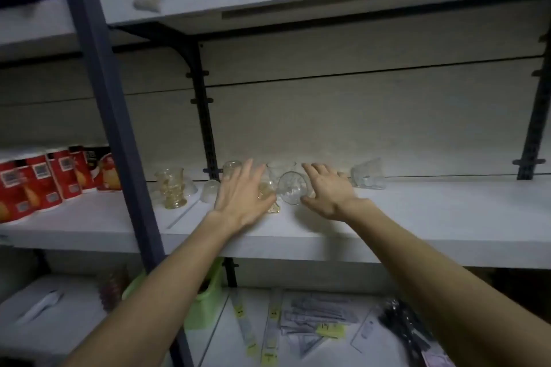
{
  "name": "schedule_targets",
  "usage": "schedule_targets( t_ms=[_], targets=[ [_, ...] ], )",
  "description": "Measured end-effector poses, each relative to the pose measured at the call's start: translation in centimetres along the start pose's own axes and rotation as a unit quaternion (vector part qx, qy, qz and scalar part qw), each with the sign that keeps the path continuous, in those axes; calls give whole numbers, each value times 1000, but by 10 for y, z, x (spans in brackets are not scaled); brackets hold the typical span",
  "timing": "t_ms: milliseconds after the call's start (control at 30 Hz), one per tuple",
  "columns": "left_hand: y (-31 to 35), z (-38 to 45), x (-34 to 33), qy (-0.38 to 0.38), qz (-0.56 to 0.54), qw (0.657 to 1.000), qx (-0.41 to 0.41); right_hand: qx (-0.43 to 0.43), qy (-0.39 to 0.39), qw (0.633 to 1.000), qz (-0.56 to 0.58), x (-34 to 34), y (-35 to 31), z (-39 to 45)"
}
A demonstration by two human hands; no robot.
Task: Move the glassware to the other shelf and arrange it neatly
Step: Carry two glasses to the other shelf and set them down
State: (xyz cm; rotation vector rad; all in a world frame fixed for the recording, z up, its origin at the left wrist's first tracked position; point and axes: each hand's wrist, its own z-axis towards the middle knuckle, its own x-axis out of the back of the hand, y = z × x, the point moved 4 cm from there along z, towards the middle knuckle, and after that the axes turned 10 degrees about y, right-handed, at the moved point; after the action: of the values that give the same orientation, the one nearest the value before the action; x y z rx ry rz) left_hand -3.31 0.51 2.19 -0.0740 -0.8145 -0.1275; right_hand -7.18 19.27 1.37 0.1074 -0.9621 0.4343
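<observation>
Several pieces of glassware stand along the back of a white shelf (417, 217). An amber ribbed glass (171, 188) is at the left, with a small clear cup (210, 191) beside it. A tilted clear glass (293, 191) lies between my hands, its mouth facing me. My left hand (240, 197) hovers with fingers spread over a yellowish glass (268, 197), partly hiding it. My right hand (326, 192) is spread beside the tilted glass, thumb near its rim. Another clear glass (368, 174) stands tilted at the right.
Red snack packets (44, 179) line the same shelf at the left. A dark grey upright post (119, 128) crosses in front. On the lower shelf lie a green container (205, 295), rulers and packaged stationery (313, 316). White boxes sit on the upper shelf.
</observation>
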Motion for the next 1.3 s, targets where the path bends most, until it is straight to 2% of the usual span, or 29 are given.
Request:
schedule_targets(
  t_ms=[33, 133, 367, 667, 933, 1033, 1133, 1300],
  targets=[
    [0, -4, -7, -29, 0, 999, 14, 8, -13, 1000, -12, -5, -1, 1],
    [-2, -14, -25, -57, -7, 998, 39, 26, -45, 998, -43, -22, -1, 7],
    [-10, -10, -43, -54, -34, 994, 92, 73, -49, 992, -94, -39, -1, 27],
    [-21, -8, -57, -29, -61, 986, 153, 93, -54, 992, -73, -50, -7, 40],
    [-28, -12, -56, 13, -133, 970, 201, 82, -17, 996, -27, -45, -1, 39],
    [-32, -16, -50, 62, -203, 941, 265, 34, 10, 998, 60, -37, -1, 32],
    [-42, -21, -42, 108, -280, 900, 318, -66, 40, 979, 187, -29, -1, 19],
    [-48, -25, -19, 157, -348, 882, 276, -157, 112, 938, 286, -10, -6, -6]
  ],
)
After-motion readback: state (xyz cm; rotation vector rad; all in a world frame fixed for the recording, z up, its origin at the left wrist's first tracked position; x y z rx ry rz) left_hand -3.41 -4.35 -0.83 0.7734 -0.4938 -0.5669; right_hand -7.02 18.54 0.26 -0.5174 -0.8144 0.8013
